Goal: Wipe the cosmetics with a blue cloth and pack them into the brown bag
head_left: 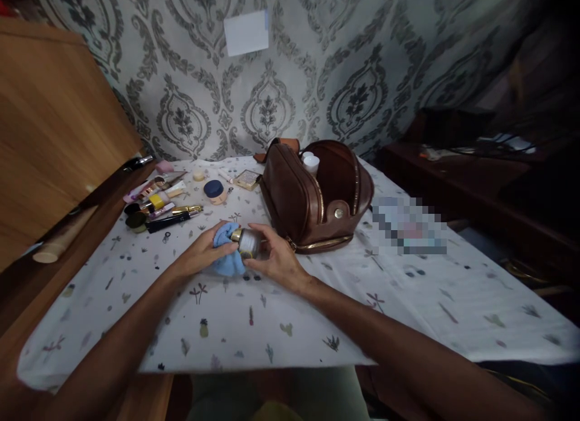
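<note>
A small clear bottle with a gold-coloured neck (249, 244) lies on its side in the air between my hands, above the patterned tablecloth. Its body is gripped by the fingers of my right hand (281, 261). My left hand (202, 250) is closed around a light blue cloth (230, 265), which is bunched against the bottle's gold end. Just beyond my right hand stands a brown leather toiletry bag (290, 200), unzipped and gaping, with white-capped containers (310, 163) inside.
Makeup items, among them a black tube (168, 222), a yellow-labelled bottle (158, 200) and a blue-lidded jar (214, 192), lie at the left back. A compact (247, 179) sits beside the bag. A wooden panel (54, 131) rises at the left; a blurred-out flat item (410, 226) lies right.
</note>
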The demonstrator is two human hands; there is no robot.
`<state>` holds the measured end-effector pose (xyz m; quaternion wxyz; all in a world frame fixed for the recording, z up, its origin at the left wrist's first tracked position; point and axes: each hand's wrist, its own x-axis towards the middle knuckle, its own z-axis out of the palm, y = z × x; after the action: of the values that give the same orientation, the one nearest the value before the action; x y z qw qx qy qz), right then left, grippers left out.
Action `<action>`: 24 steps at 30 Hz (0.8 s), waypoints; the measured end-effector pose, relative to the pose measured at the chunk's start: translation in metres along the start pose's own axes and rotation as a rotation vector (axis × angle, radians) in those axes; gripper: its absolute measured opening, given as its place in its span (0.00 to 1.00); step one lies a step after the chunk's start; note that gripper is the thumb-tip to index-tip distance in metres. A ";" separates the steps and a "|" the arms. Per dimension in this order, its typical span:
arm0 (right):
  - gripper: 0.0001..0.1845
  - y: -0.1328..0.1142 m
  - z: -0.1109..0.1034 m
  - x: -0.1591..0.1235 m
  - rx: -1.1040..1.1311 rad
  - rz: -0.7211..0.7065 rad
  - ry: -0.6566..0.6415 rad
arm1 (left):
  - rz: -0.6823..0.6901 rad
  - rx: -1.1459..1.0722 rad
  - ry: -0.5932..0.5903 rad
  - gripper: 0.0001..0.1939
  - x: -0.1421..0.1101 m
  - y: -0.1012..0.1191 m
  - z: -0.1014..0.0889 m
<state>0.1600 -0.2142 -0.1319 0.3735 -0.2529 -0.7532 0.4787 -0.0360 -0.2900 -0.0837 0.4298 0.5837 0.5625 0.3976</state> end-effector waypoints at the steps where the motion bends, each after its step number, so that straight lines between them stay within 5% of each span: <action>1: 0.36 -0.002 -0.001 -0.001 -0.041 -0.025 0.000 | -0.006 0.032 0.019 0.25 0.000 -0.002 0.000; 5: 0.36 -0.007 -0.001 -0.003 -0.057 -0.031 -0.013 | -0.011 0.117 0.079 0.23 0.000 -0.003 0.002; 14: 0.32 -0.003 -0.005 -0.001 0.185 0.160 -0.014 | 0.038 -0.017 0.003 0.33 -0.002 0.013 0.003; 24: 0.27 -0.014 -0.012 -0.001 0.175 0.224 -0.072 | 0.063 0.030 -0.002 0.34 0.000 0.003 0.005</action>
<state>0.1702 -0.2144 -0.1162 0.3112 -0.2846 -0.6887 0.5898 -0.0297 -0.2902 -0.0821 0.4088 0.6079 0.5492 0.4021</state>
